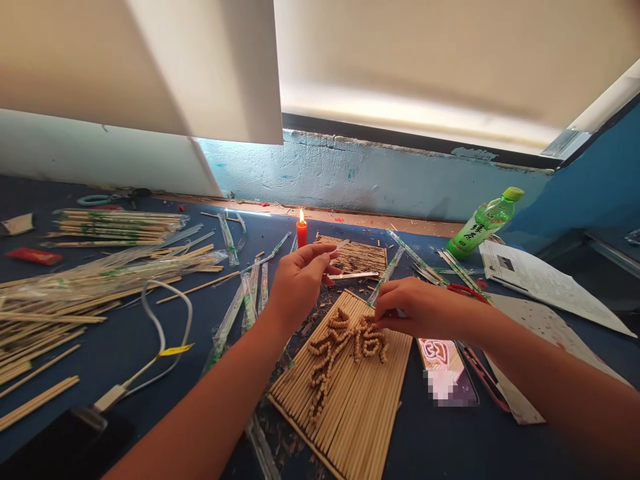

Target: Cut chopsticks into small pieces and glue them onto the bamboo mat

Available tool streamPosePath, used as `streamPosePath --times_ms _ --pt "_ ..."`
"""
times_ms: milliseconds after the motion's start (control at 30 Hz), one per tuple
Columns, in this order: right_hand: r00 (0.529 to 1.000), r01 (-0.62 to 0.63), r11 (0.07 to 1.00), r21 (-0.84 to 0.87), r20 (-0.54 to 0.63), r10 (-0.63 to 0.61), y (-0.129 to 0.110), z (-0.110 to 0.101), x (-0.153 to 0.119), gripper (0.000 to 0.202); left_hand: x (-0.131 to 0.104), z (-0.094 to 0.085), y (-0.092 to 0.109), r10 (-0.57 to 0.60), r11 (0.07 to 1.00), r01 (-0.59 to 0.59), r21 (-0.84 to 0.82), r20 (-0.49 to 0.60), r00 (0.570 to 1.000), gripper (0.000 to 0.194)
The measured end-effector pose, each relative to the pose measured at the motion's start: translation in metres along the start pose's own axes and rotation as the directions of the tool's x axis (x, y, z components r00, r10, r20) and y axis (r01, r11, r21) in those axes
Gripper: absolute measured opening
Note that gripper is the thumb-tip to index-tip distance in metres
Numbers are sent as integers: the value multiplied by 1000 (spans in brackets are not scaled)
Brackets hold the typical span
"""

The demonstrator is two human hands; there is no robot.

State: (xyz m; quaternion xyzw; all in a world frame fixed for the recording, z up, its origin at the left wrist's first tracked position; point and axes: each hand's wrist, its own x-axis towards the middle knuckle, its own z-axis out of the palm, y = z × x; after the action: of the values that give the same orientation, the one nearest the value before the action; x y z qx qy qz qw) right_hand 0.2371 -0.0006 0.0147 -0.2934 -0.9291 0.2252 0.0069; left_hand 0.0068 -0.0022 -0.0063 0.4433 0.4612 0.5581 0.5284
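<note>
My left hand point(305, 270) is closed in a pinch around a slim pale stick point(343, 245), just right of a lit red candle point(301, 233). A second whitish stick point(357, 275) shows by its fingertips with a small glow on it; whether the hand holds this too is unclear. Below lies a panel of wooden sticks side by side point(360, 413), bearing curving rows of small wooden pieces point(320, 373). At the right end of these rows, my right hand point(407, 307) has its fingers pinched together, touching or just over them. What is between those fingers is hidden.
A smaller darkened stick panel point(357, 257) lies behind. Chopstick bundles point(115, 227), loose sticks point(35, 400), and a white cable point(163, 327) occupy the left. At right are a green tea bottle point(485, 223), a lit phone point(445, 373), red-handled scissors point(467, 291) and papers point(550, 283).
</note>
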Motion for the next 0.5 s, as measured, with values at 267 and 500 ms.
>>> streamPosePath --times_ms 267,500 --pt "993 -77 993 87 -85 84 7 3 -4 11 1 -2 -3 13 1000 -13 -10 6 1000 19" --pt "897 -296 954 -45 -358 261 48 -23 -3 23 2 -1 -4 6 1000 -6 3 6 1000 20"
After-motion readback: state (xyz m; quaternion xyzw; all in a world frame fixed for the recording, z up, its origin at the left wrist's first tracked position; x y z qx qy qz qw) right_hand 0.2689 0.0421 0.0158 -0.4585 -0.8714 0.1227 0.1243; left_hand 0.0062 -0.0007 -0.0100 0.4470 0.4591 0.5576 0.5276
